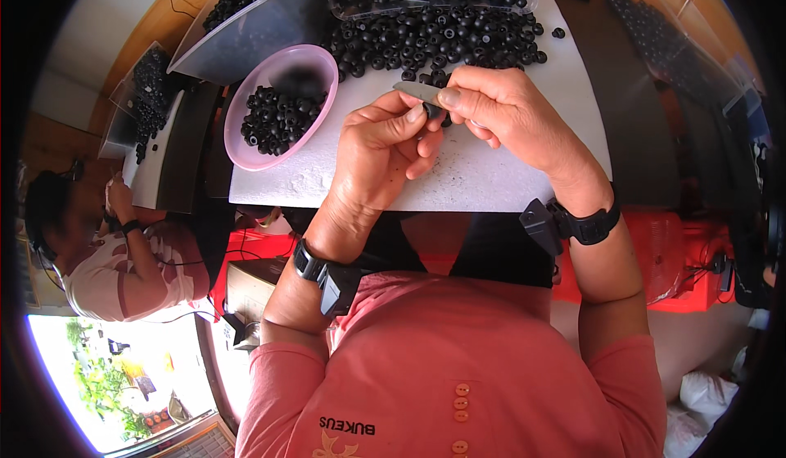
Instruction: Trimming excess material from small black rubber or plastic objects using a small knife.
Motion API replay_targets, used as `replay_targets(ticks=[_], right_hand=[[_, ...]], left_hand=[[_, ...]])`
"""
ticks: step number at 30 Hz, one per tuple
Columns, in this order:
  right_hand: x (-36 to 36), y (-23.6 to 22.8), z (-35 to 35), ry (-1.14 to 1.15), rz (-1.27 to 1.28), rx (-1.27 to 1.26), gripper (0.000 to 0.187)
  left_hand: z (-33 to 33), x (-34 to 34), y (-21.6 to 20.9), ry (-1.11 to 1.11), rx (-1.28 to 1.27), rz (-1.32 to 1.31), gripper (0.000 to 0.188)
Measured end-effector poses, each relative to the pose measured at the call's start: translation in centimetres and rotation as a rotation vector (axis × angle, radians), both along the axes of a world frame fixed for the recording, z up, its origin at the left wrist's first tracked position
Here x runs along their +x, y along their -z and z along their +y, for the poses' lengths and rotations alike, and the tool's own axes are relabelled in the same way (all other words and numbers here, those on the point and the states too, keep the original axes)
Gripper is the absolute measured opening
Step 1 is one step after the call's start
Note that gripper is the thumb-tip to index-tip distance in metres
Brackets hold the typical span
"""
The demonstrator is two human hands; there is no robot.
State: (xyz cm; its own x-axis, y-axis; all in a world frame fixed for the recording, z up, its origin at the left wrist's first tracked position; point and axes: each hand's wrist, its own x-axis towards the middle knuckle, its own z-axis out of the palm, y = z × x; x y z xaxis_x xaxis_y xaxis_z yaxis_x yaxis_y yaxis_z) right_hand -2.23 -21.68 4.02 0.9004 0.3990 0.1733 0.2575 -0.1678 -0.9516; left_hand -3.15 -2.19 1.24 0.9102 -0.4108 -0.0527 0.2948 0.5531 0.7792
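Over the white board, my left hand is closed, pinching a small black rounded part between thumb and fingers. My right hand grips a small knife, its grey blade lying across the top of that part. Fingers cover the knife's handle. Just beyond my hands, many similar black parts form a loose pile, some showing a round hole. To the left of my left hand, a pink bowl holds more of them, with a dark blurred patch at its far side.
A large grey bin of black parts stands behind the bowl. At the far edge, a clear plastic tub holds more. On the left, another person sits at a separate board. Red plastic lies below the table at right.
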Motion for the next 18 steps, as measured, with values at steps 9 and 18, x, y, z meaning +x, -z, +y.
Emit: replay_targets(ticks=[9,18], right_hand=[[0.07,0.08,0.10,-0.002,0.030,0.015,0.033],[-0.12,-0.18,-0.06,0.001,-0.063,-0.089,0.030]], left_hand=[[0.14,0.06,-0.22,-0.007,0.013,-0.011,0.009],[0.41,0.20,0.17,0.002,0.040,-0.015,0.017]])
